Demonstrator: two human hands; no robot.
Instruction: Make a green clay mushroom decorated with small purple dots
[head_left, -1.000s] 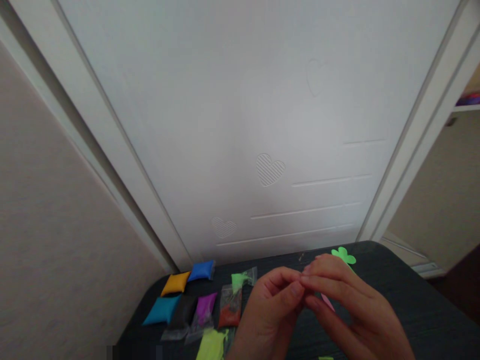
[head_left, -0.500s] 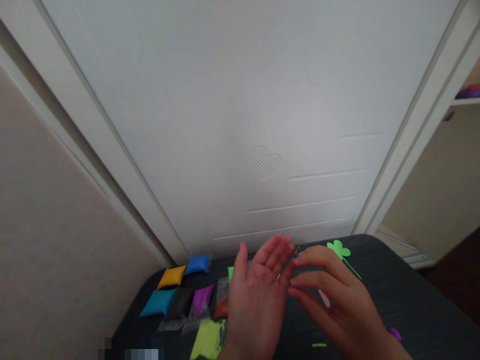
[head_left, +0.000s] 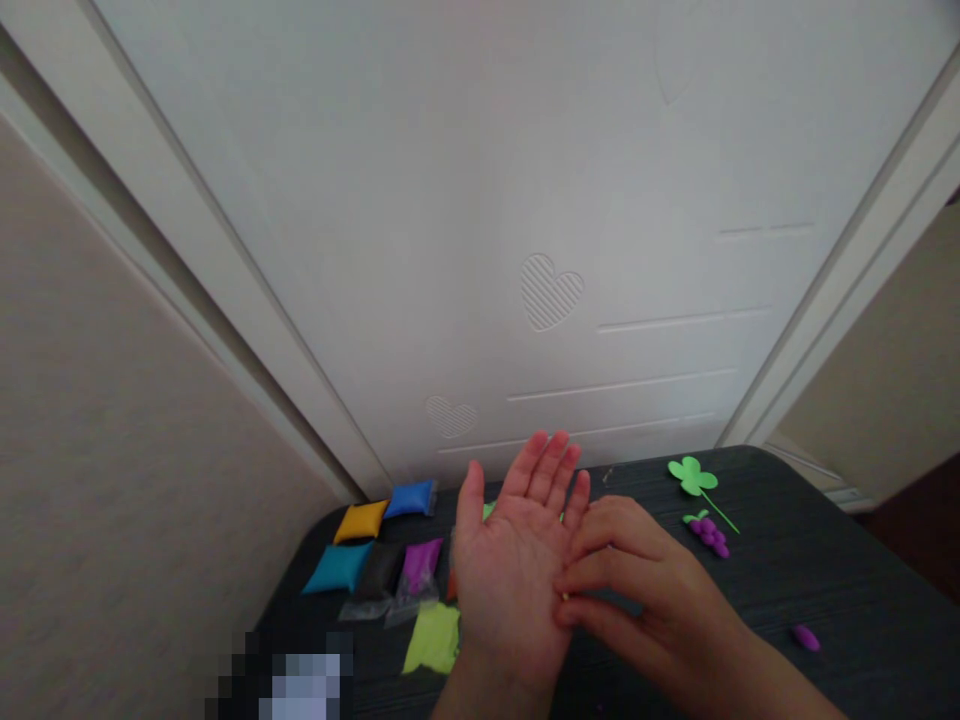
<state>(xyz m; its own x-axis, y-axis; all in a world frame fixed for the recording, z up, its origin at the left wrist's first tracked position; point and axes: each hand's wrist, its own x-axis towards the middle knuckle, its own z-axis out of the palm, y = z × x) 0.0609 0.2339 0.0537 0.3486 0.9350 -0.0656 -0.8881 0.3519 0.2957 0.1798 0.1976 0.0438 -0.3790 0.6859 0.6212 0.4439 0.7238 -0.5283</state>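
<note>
My left hand [head_left: 517, 570] is held palm up above the dark table, its fingers stretched out and the thumb apart. Against the edge of that palm, my right hand [head_left: 630, 580] has its thumb and fingertips pinched together. A tiny pale yellow piece [head_left: 565, 597] shows between the right fingertips; most of it is hidden. Beyond the right hand lie a green four-leaf clover with a thin stem [head_left: 692, 477] and a purple grape bunch with green leaves [head_left: 709, 535]. A purple oval lump [head_left: 806, 637] rests farther right.
Left of my hands lie packets of clay: blue [head_left: 410, 498], yellow [head_left: 361, 521], teal [head_left: 339, 567], black [head_left: 380, 572] and purple [head_left: 421, 567]. A lime-green packet [head_left: 433, 640] is nearer me. The dark table [head_left: 780, 560] meets a white panel [head_left: 375, 250] behind.
The view has shifted, so the table sits higher. My right fingertips have moved from the left hand's fingers down to the palm's edge. The grape bunch is now uncovered.
</note>
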